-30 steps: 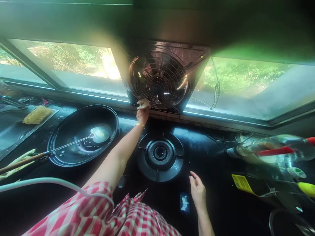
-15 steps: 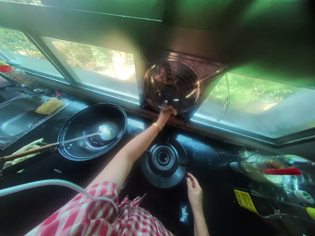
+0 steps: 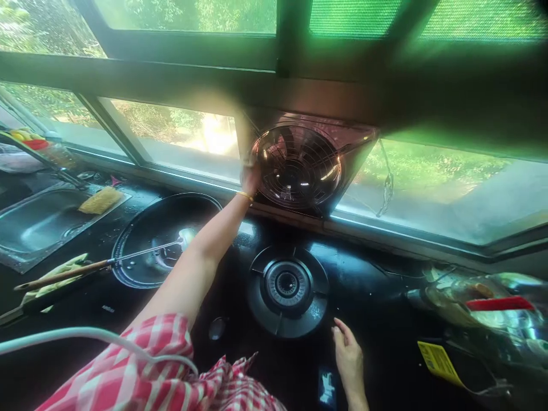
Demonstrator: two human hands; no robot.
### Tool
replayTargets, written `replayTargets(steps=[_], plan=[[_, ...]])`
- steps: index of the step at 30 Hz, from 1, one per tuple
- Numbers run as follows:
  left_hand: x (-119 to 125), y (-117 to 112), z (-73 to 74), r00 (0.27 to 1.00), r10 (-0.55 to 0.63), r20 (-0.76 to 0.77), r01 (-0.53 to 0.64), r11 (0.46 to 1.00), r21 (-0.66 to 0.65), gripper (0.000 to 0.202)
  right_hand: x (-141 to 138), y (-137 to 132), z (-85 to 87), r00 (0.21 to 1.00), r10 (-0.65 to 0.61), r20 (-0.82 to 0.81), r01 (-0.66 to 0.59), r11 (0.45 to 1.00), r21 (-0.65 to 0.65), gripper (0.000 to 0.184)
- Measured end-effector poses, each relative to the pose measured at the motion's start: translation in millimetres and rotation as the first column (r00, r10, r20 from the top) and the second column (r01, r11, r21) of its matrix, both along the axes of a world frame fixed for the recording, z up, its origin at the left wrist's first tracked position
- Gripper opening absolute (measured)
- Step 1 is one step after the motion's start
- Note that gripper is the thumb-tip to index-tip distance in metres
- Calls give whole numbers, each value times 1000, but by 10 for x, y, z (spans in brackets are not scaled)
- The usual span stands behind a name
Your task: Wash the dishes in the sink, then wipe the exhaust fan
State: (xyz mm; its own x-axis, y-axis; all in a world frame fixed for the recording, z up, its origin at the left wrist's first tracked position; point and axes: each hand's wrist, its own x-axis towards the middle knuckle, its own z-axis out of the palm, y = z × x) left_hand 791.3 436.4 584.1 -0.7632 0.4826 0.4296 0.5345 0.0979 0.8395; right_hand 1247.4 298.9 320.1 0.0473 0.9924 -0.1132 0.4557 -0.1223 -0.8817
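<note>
our left hand (image 3: 251,176) is at the left edge of the far fan (image 3: 298,170); we cannot tell whether its blurred fingers grip anything. our right hand (image 3: 350,358), loose and empty, is near the burner (image 3: 287,283), perhaps for balance. we count one fan, one burner, one wok (image 3: 166,216), one spatula (image 3: 96,266) propped inside, seemingly for easy reach.

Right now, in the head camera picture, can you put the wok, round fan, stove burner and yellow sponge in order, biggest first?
1. Wok, largest, though an arm hides part of it.
2. Round fan and stove burner: too alike to rank.
3. Yellow sponge, smallest.
</note>
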Motion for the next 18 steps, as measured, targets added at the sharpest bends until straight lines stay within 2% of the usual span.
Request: replayTargets(steps=[2, 5, 7, 8, 9, 11, 14, 16, 18], plan=[[21, 4, 215, 997, 45, -66, -43, 998, 35, 30, 39, 13, 3, 1000, -15, 2, 15, 1000, 2, 54], [33, 38, 458, 976, 3, -219, 11, 998, 60, 25, 82, 19, -21, 999, -34, 8, 35, 999, -15, 53], [11, 53, 501, 962, -33, -271, 52, 997, 60, 21, 78, 6, -50, 999, -31, 7, 31, 999, -28, 53], [-10, 53, 477, 958, -45, -282, 64, 996, 58, 21, 66, -4, -67, 1000, -26, 6, 27, 999, -32, 53], [-34, 45, 423, 956, -47, -289, 65, 997, 53, 23, 51, -13, -84, 1000, -19, 6, 20, 999, -34, 53], [-76, 14, 227, 957, -21, -288, 25, 1000, 10, 26, 14, -26, -114, 1000, -5, 8, 6, 999, -42, 54], [-61, -49, -240, 969, 6, -247, -44, 988, -150, 24, -40, -15, -132, 1000, 12, 18, -11, 998, -69, 57], [6, -75, -572, 978, -24, -207, -35, 961, -275, 20, -72, 10, -117, 1000, 25, 15, -24, 997, -71, 57], [78, -81, -801, 981, -43, -187, -26, 936, -351, 19, -96, 38, -78, 999, 32, 3, -32, 998, -46, 57]])
